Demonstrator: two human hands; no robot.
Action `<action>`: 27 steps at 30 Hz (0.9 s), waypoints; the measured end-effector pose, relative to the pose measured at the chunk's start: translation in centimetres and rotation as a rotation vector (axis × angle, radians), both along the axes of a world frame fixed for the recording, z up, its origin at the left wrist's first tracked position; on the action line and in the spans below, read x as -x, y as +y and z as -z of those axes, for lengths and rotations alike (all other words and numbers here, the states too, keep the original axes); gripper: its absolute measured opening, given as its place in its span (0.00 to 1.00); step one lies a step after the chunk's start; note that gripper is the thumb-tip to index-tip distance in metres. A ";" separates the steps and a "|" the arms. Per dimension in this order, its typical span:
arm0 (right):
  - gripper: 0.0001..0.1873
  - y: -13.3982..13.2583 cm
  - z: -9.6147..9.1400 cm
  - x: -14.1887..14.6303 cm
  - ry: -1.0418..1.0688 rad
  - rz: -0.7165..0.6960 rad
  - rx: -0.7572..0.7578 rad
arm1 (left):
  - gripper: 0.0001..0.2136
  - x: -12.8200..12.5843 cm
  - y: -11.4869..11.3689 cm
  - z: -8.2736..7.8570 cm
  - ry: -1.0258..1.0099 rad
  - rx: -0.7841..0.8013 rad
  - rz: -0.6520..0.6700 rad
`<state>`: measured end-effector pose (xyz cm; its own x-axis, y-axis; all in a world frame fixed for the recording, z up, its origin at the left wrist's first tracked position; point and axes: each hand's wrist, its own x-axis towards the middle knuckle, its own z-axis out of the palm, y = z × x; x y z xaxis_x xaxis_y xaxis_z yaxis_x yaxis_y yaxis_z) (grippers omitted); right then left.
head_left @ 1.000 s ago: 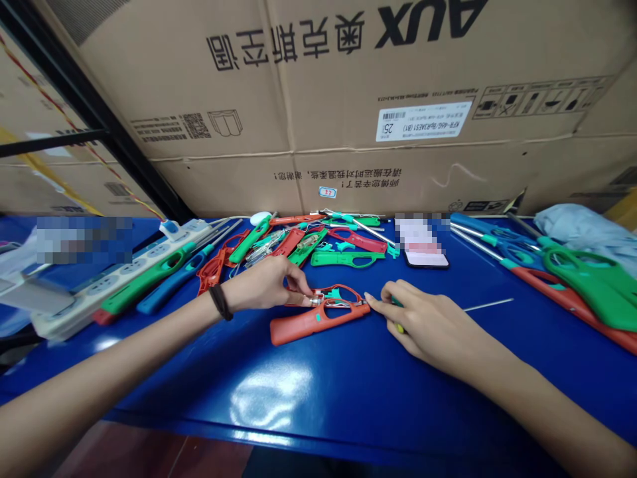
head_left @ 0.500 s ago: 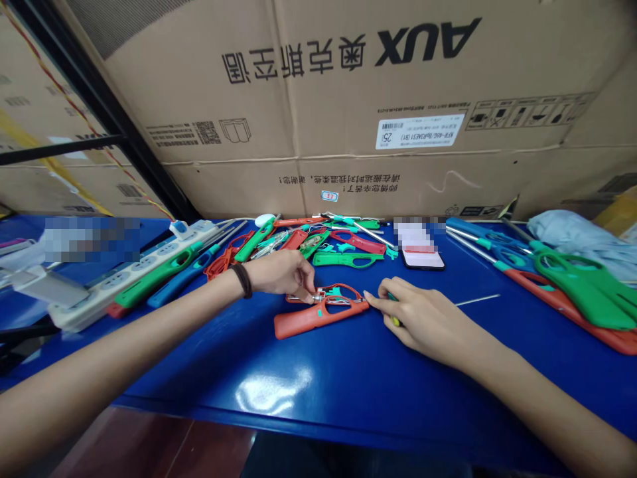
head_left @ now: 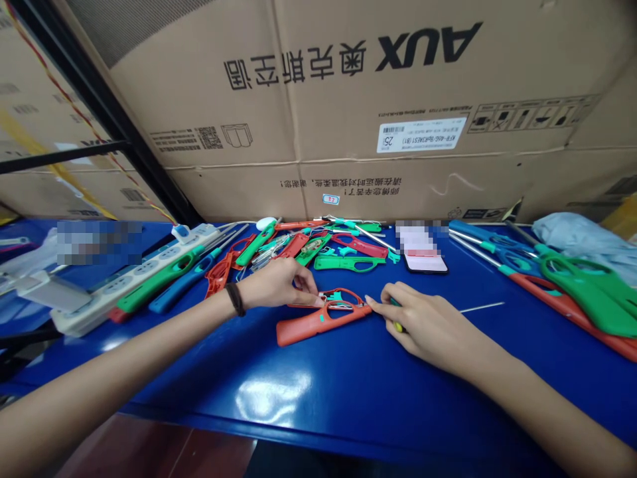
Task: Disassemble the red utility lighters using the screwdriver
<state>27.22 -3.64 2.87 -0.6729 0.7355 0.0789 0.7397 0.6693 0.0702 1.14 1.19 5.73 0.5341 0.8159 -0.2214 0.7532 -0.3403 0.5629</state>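
My left fingers (head_left: 304, 287) pinch the metal inside an opened red lighter (head_left: 303, 326); my right fingers (head_left: 393, 292) curl around a small screwdriver (head_left: 397, 326), just beside it. The lighter lies mid-counter (head_left: 348, 392), near heaped lighters (head_left: 348, 263) toward the back edge.

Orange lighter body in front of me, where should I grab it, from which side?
Take the solid grip end from the near side. It lies flat as a closed bar, while the other end is an open frame with metal parts.
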 end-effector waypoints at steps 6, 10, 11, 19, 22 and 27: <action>0.23 -0.2 0.0 0.1 0.016 -0.014 -0.015 | 0.10 -0.3 -0.9 0.4 -0.046 -0.186 -0.028; 0.24 -0.3 0.0 0.1 0.011 -0.028 -0.031 | 0.05 -0.5 -2.1 0.5 0.016 -0.324 -0.022; 0.24 -0.3 -0.1 0.1 0.008 -0.034 -0.037 | 0.06 -0.5 -2.3 0.6 0.050 -0.351 -0.035; 0.23 -0.2 -0.2 0.2 -0.007 -0.021 -0.026 | 0.07 0.2 -2.1 0.6 0.122 -0.444 0.084; 0.23 -0.2 -0.3 0.3 -0.001 -0.012 0.001 | 0.08 0.7 -2.4 0.1 0.077 -0.481 0.162; 0.21 -0.1 -0.3 0.2 0.004 -0.015 -0.008 | 0.15 0.9 -5.0 1.1 0.094 -0.567 0.130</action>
<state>26.97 -3.74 3.14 -0.6834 0.7248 0.0874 0.7300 0.6797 0.0722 0.28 -3.80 4.65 0.6368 0.7498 0.1796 0.7229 -0.6617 0.1991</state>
